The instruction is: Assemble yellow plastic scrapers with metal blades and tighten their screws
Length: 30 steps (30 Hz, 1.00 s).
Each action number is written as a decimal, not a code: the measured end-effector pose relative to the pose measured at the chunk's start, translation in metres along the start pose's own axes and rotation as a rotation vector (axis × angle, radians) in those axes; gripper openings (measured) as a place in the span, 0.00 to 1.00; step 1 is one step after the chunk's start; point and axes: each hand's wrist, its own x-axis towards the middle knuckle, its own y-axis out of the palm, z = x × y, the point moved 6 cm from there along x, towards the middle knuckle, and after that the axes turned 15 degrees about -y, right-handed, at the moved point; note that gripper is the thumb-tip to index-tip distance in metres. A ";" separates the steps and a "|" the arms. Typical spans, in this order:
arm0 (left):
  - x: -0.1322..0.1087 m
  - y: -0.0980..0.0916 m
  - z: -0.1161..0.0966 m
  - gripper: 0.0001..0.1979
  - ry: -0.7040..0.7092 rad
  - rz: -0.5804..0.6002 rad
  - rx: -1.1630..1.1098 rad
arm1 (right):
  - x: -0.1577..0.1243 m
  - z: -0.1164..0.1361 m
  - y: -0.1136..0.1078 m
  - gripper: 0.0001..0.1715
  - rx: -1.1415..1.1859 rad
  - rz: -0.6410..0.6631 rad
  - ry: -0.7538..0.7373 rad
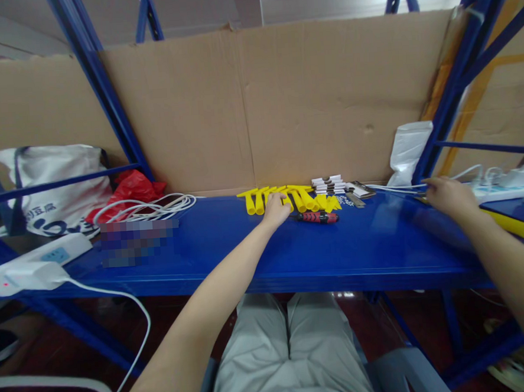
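Observation:
My left hand (277, 210) reaches into the row of yellow T-shaped plastic handles (298, 201) at the back of the blue table. Its fingers are curled on one of these handles, which the hand partly hides. Just right of it lies a red and black screwdriver (319, 217). Small yellow pieces (329, 202), a pile of small white parts (344, 201), and banded white bundles (327, 185) sit close together beyond it. My right hand (452, 197) is over the right end of the table, by the blue post. Blur hides its fingers and anything in them.
A cardboard wall (318, 98) closes off the back. White cables (156, 208), a red plastic bag (132, 189) and a cloth bag (57, 185) are at left. Power strips (39, 266) stand on both sides; a white pouch (410, 151) leans by the right post (454, 104).

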 end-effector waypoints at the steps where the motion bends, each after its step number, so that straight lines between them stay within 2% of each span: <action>1: -0.001 0.001 -0.001 0.11 0.047 0.001 0.064 | 0.002 0.013 -0.010 0.27 0.064 -0.019 -0.009; 5: -0.004 0.006 -0.001 0.10 0.165 0.012 0.285 | 0.017 0.066 -0.043 0.26 0.200 -0.084 -0.072; 10: -0.002 0.010 0.002 0.10 0.180 0.023 0.417 | 0.047 0.126 -0.061 0.23 0.298 -0.014 -0.240; 14: -0.002 0.011 -0.001 0.11 0.211 0.037 0.438 | 0.061 0.170 -0.060 0.18 0.342 0.074 -0.379; 19: -0.006 0.011 -0.007 0.12 0.272 0.054 0.430 | 0.048 0.226 -0.037 0.19 0.454 0.083 -0.573; 21: -0.007 0.011 -0.008 0.11 0.283 0.058 0.418 | 0.040 0.241 -0.025 0.23 0.505 0.042 -0.630; 24: -0.007 0.011 -0.008 0.11 0.297 0.069 0.386 | 0.031 0.250 -0.012 0.24 0.502 0.004 -0.682; 30: -0.008 0.011 -0.009 0.11 0.306 0.069 0.401 | 0.030 0.248 -0.008 0.22 0.443 0.021 -0.621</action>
